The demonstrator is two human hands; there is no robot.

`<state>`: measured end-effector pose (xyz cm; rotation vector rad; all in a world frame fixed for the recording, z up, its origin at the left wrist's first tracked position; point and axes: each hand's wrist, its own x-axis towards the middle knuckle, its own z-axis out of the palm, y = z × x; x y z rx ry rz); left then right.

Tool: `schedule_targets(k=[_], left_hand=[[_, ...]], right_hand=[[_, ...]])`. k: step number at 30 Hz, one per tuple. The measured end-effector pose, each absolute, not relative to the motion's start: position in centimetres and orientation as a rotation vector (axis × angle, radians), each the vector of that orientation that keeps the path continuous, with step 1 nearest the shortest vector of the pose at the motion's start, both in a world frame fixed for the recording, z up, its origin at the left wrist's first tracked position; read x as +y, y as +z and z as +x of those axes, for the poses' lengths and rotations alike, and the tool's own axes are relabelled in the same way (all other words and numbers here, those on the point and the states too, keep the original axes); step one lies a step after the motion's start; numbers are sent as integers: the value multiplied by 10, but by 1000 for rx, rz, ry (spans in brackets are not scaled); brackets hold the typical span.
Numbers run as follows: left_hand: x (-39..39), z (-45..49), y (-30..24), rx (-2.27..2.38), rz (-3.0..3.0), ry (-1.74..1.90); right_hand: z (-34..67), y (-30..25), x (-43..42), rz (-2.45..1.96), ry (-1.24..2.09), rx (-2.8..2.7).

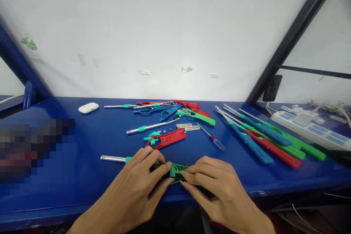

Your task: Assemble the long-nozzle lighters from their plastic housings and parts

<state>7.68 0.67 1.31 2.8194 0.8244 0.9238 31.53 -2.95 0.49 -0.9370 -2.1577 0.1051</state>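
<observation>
Both my hands rest on a green long-nosed lighter (175,172) lying near the front edge of the blue table (82,142). My left hand (142,179) pinches its left part, just right of the metal tube (112,158) that sticks out to the left. My right hand (211,182) presses its fingers on the right part of the green body. An opened red lighter shell (170,138) with a red wire lies just beyond my hands, beside loose green parts (152,136).
A pile of red, blue and green lighter parts (175,109) lies at the back centre. Several assembled lighters (263,137) lie at the right. A small screwdriver (212,138), a white earbud case (88,108) and a power strip (309,128) are also on the table.
</observation>
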Motion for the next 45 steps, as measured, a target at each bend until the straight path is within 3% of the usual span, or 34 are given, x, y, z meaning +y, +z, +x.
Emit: schedule_targets(k=[12,21,27,45], left_hand=[[7,79,16,787,2841,886],[8,78,14,809,2818,887],[8,76,12,831,2769,884],[10,74,8,784,2798,951]], right_hand=[[317,11,-31,-983,102,-2179],[318,6,-29,-1069,162,-1902],[319,12,-30,-1161,360,-1993],[321,9,-30,-1217,458,-2089]])
